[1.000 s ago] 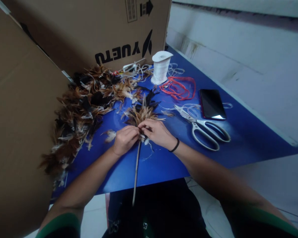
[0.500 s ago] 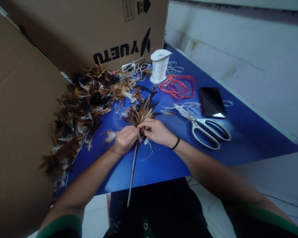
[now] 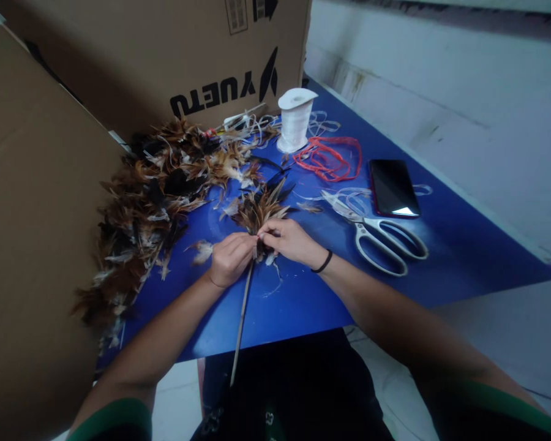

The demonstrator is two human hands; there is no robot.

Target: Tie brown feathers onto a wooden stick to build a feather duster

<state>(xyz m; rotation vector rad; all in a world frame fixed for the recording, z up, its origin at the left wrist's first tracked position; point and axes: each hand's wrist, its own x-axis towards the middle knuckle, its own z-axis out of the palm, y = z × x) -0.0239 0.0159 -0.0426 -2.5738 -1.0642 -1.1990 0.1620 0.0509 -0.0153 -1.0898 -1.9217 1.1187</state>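
A bundle of brown and black feathers (image 3: 262, 205) fans out at the top of a thin stick (image 3: 242, 324), like a feather duster. The stick slants down past the table edge towards my lap. My left hand (image 3: 232, 258) is closed, its thumb and fingers pinching the base of the bundle where stick and feathers meet. Close against it, my right hand (image 3: 288, 242) is closed in a pinch at the same spot. A tiny reddish bit shows at its fingertips, too small to name. The fingers partly hide the join.
A heap of feathers (image 3: 156, 196) covers the blue table's left side, beside cardboard walls (image 3: 133, 55). Behind stand a white ribbon spool (image 3: 296, 125) and tangled red string (image 3: 328, 160). Scissors (image 3: 371, 229) and a phone (image 3: 393, 187) lie to the right.
My right fingertips have shifted slightly at the join, and a reddish bit shows there more clearly. The stick's lower end has swung a little left. Both hands stay at the bundle.
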